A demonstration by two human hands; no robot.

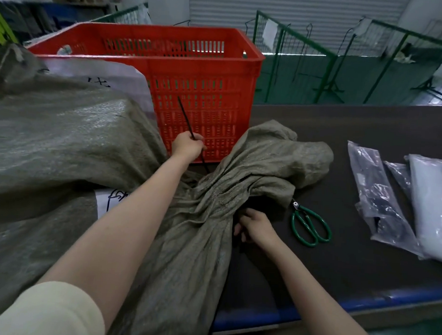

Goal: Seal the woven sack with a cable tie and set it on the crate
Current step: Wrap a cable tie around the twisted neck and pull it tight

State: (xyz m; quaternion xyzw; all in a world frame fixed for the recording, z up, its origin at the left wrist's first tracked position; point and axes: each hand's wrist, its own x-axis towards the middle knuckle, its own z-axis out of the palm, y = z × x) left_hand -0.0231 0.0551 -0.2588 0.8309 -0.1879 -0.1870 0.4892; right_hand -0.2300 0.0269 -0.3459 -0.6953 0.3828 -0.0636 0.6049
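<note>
A full grey-green woven sack (64, 145) lies across the left of the dark table, its neck (221, 192) gathered into tight folds at the centre. My left hand (186, 145) is closed on a thin black cable tie (185, 117) whose free end sticks up in front of the red crate (168, 71); the tie runs down to the gathered neck. On the near side of the neck, my right hand (254, 228) pinches the fabric; whether it also holds the tie's other end is hidden.
Green-handled scissors (309, 228) lie on the table just right of the sack neck. Clear plastic bags (380, 197) lie at the right. The table has a blue front edge (361, 304). Green wire fencing (296, 51) stands behind the table.
</note>
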